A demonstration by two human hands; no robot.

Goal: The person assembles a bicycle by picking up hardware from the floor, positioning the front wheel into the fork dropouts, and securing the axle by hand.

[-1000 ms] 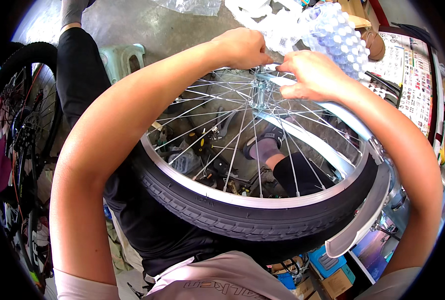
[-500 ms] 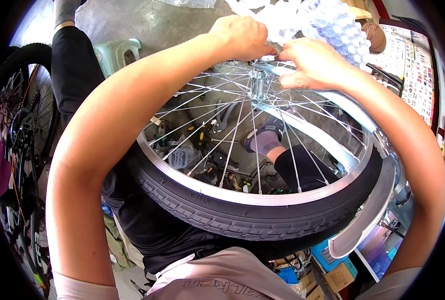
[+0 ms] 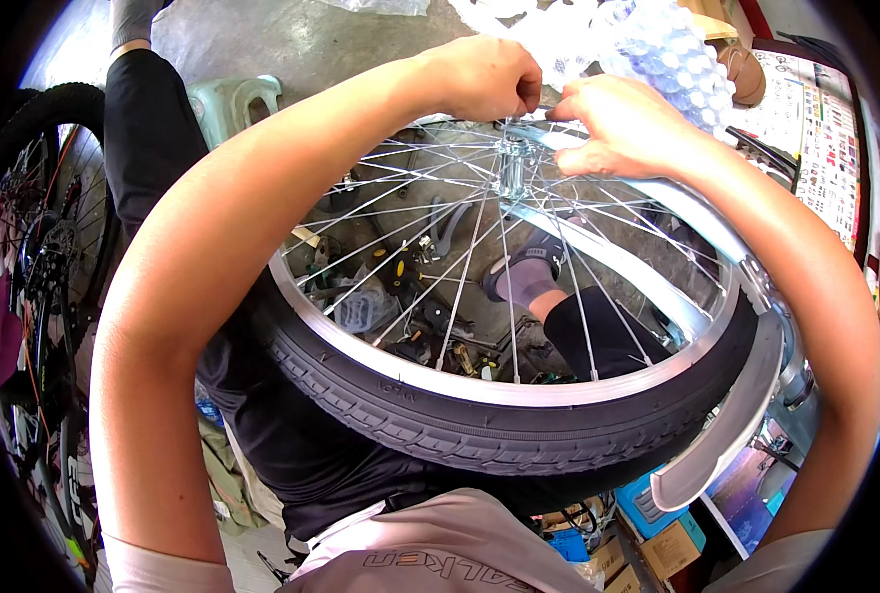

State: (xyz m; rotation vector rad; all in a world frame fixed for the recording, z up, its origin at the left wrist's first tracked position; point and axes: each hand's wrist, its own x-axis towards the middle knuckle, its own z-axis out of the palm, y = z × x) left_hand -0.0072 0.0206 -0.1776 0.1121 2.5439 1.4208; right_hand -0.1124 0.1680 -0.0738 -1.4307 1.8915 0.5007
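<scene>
A bicycle wheel (image 3: 519,393) with a black tyre and silver rim lies tilted across my lap, its spokes running to a silver hub (image 3: 512,168). Pale blue fork blades (image 3: 618,259) straddle that hub. My left hand (image 3: 484,77) is closed at the upper axle end, its fingers curled down in a pinch; whatever they hold is hidden. Just right of it, my right hand (image 3: 626,124) has thumb and fingers on either side of the upper fork blade near its tip. A light grey mudguard (image 3: 721,445) curves beside the tyre at the right.
Another bicycle (image 3: 49,247) stands at the far left. A pale green stool (image 3: 227,104) is behind my left arm. Tools and loose parts (image 3: 430,306) litter the floor under the spokes. Bagged clear bottles (image 3: 662,54) sit at the back; cardboard boxes (image 3: 672,549) are low right.
My left hand's fingers have curled from pointing right to bending downward at the axle end. My right hand and the wheel stay nearly still.
</scene>
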